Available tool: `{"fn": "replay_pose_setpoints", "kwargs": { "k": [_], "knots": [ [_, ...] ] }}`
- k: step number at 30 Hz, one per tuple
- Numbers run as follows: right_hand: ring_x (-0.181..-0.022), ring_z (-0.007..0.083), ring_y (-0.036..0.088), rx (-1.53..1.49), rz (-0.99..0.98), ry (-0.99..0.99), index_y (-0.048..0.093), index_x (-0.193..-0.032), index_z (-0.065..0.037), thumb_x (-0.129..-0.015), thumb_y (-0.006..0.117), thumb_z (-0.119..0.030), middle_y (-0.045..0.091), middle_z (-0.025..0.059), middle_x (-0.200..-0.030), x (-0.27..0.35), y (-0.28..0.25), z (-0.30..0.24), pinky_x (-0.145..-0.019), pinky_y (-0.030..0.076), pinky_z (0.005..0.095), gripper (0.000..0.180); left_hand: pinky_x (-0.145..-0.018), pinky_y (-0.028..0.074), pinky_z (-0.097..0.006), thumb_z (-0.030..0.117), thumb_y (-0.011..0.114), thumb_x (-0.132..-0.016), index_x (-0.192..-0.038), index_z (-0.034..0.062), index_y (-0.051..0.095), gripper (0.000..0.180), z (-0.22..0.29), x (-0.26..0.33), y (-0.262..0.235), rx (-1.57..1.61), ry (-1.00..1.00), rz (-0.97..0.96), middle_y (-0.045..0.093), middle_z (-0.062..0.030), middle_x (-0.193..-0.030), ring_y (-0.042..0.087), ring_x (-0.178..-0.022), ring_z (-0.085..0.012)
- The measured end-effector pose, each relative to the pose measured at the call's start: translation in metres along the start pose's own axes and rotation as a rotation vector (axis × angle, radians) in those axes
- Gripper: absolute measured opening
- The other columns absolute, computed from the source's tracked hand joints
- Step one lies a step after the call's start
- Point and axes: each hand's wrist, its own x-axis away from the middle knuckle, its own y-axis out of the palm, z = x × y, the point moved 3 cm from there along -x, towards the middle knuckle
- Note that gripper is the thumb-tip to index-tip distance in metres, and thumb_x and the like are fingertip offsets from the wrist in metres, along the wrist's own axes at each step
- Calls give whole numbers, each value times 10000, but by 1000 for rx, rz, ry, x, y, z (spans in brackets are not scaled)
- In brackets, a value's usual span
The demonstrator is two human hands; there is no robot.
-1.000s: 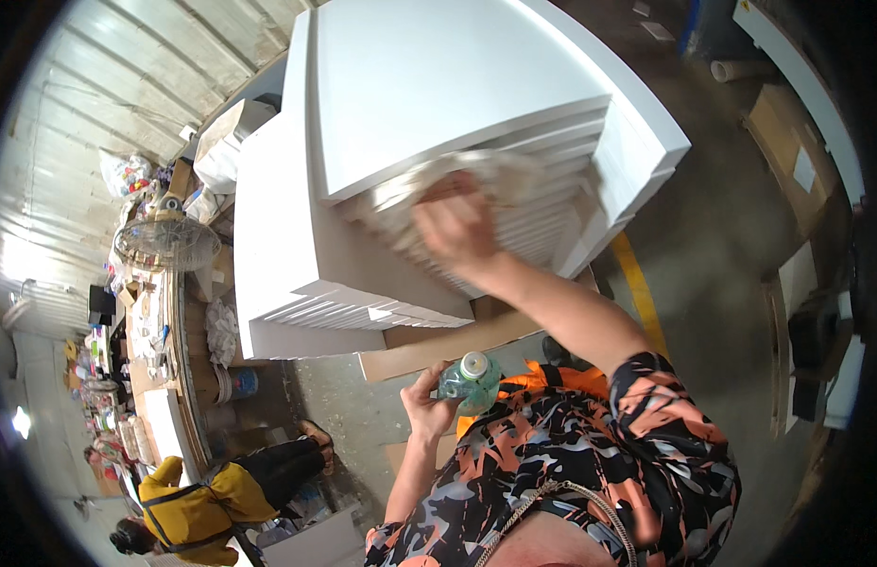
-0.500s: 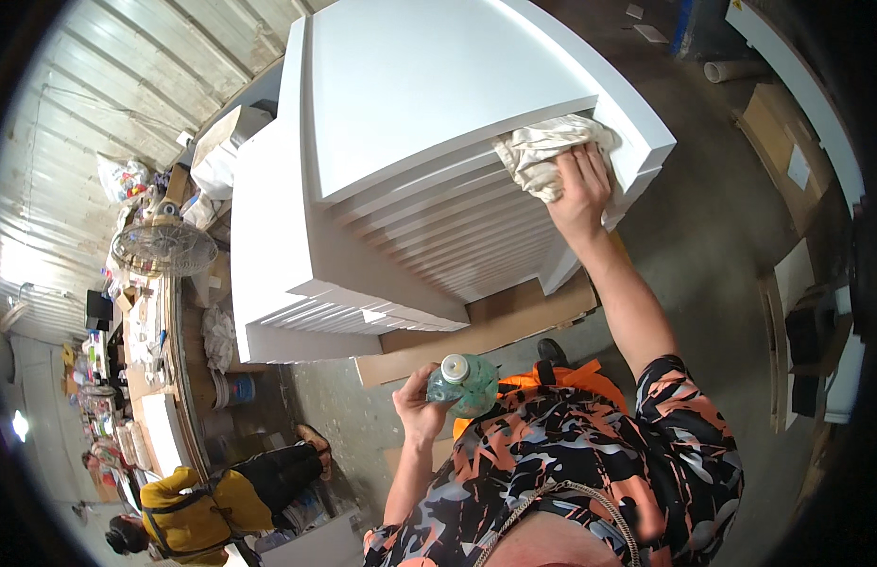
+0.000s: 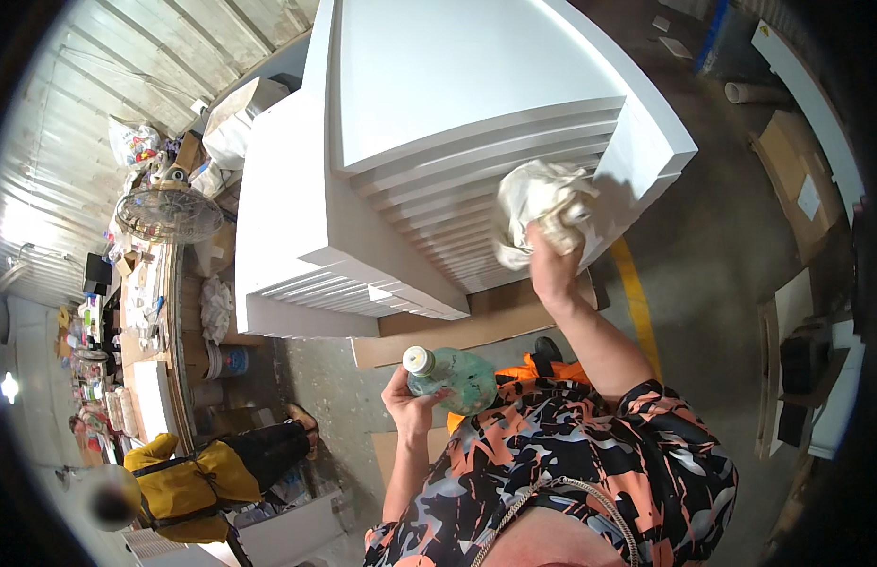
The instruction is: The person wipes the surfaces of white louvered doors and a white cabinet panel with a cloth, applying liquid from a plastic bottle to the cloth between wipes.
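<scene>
In front of me stands a tall white piece of furniture point(image 3: 457, 80) with a smooth panel on top and a row of parallel slats point(image 3: 448, 222) along its near side. My right hand point(image 3: 555, 272) is closed on a bunched cream cloth point(image 3: 542, 200), held just in front of the slats near the right end; contact with them cannot be made out. Low by my body, my left hand point(image 3: 410, 408) is wrapped round a clear greenish plastic bottle point(image 3: 465, 380) with a whitish cap. The bottle is tilted, its cap toward the upper left.
Flat cardboard point(image 3: 415, 350) lies beneath the furniture. To the left are a fan point(image 3: 169, 215), a cluttered workbench point(image 3: 181, 378) and a person in a yellow top point(image 3: 188, 487). Cardboard pieces point(image 3: 788, 170) lean at right, beyond a yellow floor line point(image 3: 637, 302).
My right hand has drawn the cloth from the furniture's right inner corner leftward and nearer to me. My left hand and the bottle have shifted slightly left, and the bottle leans more.
</scene>
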Motion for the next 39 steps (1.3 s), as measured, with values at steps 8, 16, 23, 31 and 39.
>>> {"fn": "replay_pose_setpoints", "kwargs": {
  "k": [8,16,23,31,39],
  "knots": [
    [-959,304,623,854,-241,-1043,661,-1017,-102,-759,640,-221,649,121,-1024,-21,104,47,-923,470,468,285,-839,521,-303,-186,740,-565,-1059,-44,647,523,-2,-11,24,-78,28,-80,674,-49,-991,623,-903,-137],
    [-1025,266,612,764,-123,-787,677,-1070,-65,-809,664,-338,679,107,-1059,-80,3,60,-937,468,437,378,-835,528,-311,-161,719,-592,-1044,-47,636,473,-1,-11,16,17,34,-24,680,-72,-987,645,-912,-168],
    [-1090,336,554,734,-59,-793,658,-1050,-57,-846,540,-193,626,135,-1123,-37,78,25,-981,401,490,272,-868,515,-383,34,738,-724,-1174,-17,530,498,1,-1,26,443,-9,-117,641,-118,-1089,637,-975,-234],
    [-1085,314,572,937,-222,-895,662,-1090,-68,-805,608,-246,628,156,-1145,-56,55,22,-970,418,474,340,-889,496,-367,-27,700,-754,-1220,24,495,511,16,-1,38,431,67,-81,626,-94,-1104,617,-995,-221],
    [-904,248,652,-254,-48,221,631,-1025,18,-746,526,1,672,108,-965,-39,-42,-3,-804,541,365,298,-866,483,-324,-27,707,-786,-1234,39,496,499,24,2,12,159,61,100,625,-61,-1069,607,-963,-175]
  ]
}}
